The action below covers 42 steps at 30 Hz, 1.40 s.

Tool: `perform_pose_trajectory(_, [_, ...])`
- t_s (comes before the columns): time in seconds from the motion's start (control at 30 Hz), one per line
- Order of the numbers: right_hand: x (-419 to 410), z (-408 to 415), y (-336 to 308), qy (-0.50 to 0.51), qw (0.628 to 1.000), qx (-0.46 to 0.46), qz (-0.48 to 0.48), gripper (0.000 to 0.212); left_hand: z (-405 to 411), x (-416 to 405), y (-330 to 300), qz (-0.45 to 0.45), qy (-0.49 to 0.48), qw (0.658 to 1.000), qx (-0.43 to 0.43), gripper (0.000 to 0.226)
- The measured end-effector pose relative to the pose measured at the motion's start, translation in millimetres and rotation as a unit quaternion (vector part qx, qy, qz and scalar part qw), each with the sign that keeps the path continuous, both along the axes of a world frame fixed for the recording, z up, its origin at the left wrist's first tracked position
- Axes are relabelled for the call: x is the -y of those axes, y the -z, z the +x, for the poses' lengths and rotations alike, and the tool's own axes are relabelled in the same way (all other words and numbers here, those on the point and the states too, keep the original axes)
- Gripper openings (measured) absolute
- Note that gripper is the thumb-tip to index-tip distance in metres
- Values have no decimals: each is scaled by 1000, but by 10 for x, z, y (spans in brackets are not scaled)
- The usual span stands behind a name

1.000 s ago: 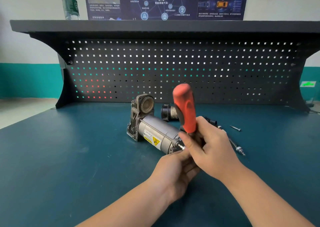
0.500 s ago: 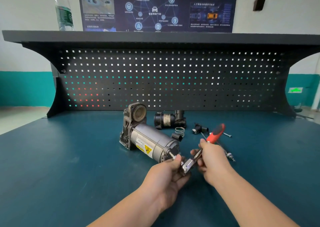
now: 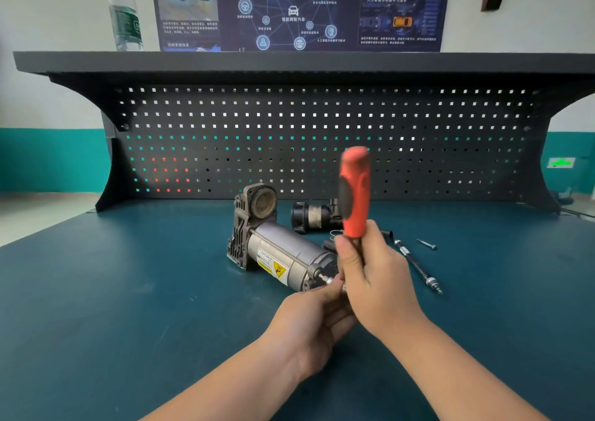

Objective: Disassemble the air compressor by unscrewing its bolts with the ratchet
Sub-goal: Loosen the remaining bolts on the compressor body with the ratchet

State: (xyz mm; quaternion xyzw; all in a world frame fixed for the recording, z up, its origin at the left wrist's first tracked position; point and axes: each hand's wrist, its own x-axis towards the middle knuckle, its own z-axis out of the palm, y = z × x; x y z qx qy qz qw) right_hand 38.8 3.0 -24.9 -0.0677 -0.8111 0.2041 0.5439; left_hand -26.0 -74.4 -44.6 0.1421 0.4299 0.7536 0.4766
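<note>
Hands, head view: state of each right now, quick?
Left hand: fingers curled at the ratchet head by the air compressor bolt; exact grip hidden.
Right hand: grips the ratchet's red handle, which points up.

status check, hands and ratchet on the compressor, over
Right hand grips ratchet, red handle upright. Left hand pinches at the bolt on air compressor end. Nothing blocking; loose long bolt lies to the right.
</note>
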Motion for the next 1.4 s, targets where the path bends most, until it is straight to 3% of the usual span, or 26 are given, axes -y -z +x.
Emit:
perform_pose_trajectory(0.13, [-175,-88,3,20,967,-1,-252,27,-6,-17,-3,-16,-18,999,22,12])
perform_pose_trajectory(0.23, [-375,-121,23,-20,862,18,-506,28,-17,-17,5,-25,-20,999,16,12])
perform_pose_trajectory(0.3, [-419,-113,37,-46,818,24,-573,26,-15,-15,-3,-24,-19,999,21,13])
perform_pose_trajectory(0.33, [-413,-120,31,-48,828,20,-559,27,-13,-18,-3,-23,-19,999,24,12])
perform_pose_trajectory(0.4, [-333,-124,3,-42,887,-6,-460,28,-7,-22,-7,-17,-23,999,29,12])
perform_pose_trajectory(0.47, [-216,-90,-33,-44,952,-47,-301,25,-6,-25,-13,-7,-28,999,28,13])
perform_pose_trajectory(0.53, [-101,-28,-33,-54,992,-45,-101,19,3,-9,-28,1,-24,1000,18,15])
perform_pose_trajectory(0.63, [1,-2,-10,-39,986,-11,160,9,3,24,-32,1,-11,1000,-14,25])
perform_pose_trajectory(0.7, [5,-36,-4,-35,979,-6,202,10,-1,36,-35,-2,-6,1000,-31,31])
perform_pose_trajectory(0.77, [1,-49,-1,-40,992,-12,123,14,-1,33,-42,-1,0,1000,-24,33])
perform_pose_trajectory(0.83, [-21,-68,20,-64,997,-27,-43,21,4,19,-49,-1,-4,1000,-10,21])
perform_pose_trajectory(0.93, [-159,-141,22,-13,961,-44,-273,25,-10,-17,-18,-10,-26,1000,4,13])
perform_pose_trajectory(1.0, [-300,-169,41,8,879,-23,-476,27,-17,-33,-1,-16,-33,999,8,15])
perform_pose_trajectory(1.07, [-366,-175,96,-50,739,-28,-671,26,-14,-33,2,-17,-31,999,12,18])
perform_pose_trajectory(1.1, [-362,-167,114,-72,690,-33,-720,27,-8,-27,-2,-15,-30,999,17,17])
perform_pose_trajectory(1.13, [-354,-165,116,-81,678,-29,-730,27,-11,-28,-1,-14,-29,999,19,17])
perform_pose_trajectory(1.17, [-347,-172,114,-75,704,-21,-706,27,-13,-28,0,-16,-29,999,17,18])
perform_pose_trajectory(1.3, [-236,-181,9,-15,911,-50,-410,27,-20,-30,9,-17,-33,999,8,21])
perform_pose_trajectory(1.4, [-90,-100,19,-24,983,-53,-171,24,-14,-26,-3,-4,-22,1000,2,19])
